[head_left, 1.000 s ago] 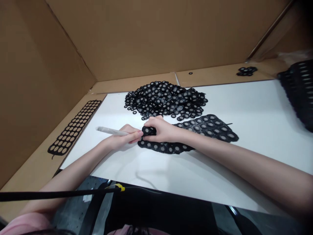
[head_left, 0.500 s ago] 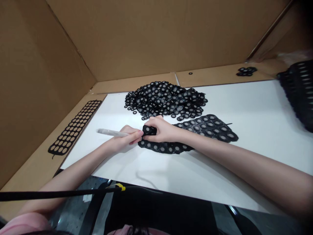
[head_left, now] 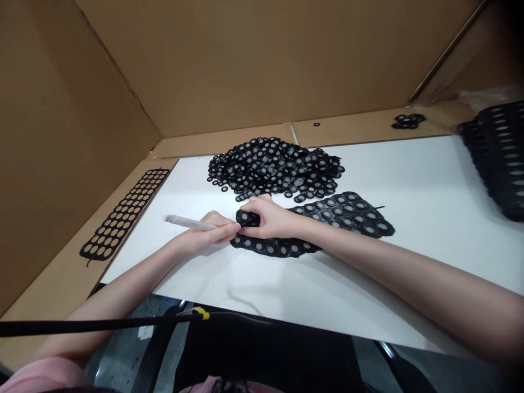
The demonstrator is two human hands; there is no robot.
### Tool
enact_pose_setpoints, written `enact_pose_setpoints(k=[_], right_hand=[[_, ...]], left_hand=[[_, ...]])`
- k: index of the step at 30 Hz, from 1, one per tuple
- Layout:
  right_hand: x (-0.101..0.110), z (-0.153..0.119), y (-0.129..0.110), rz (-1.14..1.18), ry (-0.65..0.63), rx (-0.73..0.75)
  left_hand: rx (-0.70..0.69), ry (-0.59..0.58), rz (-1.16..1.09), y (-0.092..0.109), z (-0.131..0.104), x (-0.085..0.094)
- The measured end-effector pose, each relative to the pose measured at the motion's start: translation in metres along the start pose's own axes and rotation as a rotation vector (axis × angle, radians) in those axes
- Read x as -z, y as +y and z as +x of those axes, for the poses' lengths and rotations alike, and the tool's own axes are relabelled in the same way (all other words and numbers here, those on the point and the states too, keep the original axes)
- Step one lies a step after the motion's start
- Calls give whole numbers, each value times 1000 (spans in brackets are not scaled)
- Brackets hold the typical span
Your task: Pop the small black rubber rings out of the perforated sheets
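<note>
A black sheet of round, grey-centred rings (head_left: 347, 215) lies at the middle of the white table, slanting from lower left to upper right. My right hand (head_left: 272, 217) is closed round its left part, thumb and fingers gripping a raised black piece (head_left: 244, 217), apparently a bent-up part of the sheet. Held in my left hand (head_left: 213, 228) is a whitish pen-shaped tool (head_left: 186, 222), its blunt end pointing left. The tool's tip is hidden by the fingers at the sheet's left edge. Both hands meet there, fingertips close together.
Behind the hands rises a heap of loose black rings (head_left: 274, 166). An emptied black sheet with holes (head_left: 125, 215) lies on cardboard at left. More black sheets (head_left: 497, 158) are stacked at right. A few ring pieces (head_left: 408, 121) sit near the rear cardboard wall (head_left: 262, 65).
The view has shifted slightly. Both hands keep their hold on the tool and the sheet, with barely any visible movement.
</note>
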State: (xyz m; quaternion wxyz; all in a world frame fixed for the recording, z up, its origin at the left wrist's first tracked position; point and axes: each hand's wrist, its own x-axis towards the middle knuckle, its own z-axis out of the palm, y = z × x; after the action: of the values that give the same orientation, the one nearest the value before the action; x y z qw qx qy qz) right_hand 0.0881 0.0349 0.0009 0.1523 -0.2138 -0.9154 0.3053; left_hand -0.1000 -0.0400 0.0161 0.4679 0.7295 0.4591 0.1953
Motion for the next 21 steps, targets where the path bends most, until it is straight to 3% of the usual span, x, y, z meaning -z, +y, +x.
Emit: enact_pose_setpoints(k=[6, 15, 21], right_hand=[[1, 0, -4, -26, -1, -54], [4, 1, -4, 17, -32, -154], [3, 0, -1, 108, -58, -129]], left_hand=[[-17, 149, 9, -5, 0, -1], [-155, 252, 64, -9, 1, -5], [-212, 321, -174, -15, -3, -1]])
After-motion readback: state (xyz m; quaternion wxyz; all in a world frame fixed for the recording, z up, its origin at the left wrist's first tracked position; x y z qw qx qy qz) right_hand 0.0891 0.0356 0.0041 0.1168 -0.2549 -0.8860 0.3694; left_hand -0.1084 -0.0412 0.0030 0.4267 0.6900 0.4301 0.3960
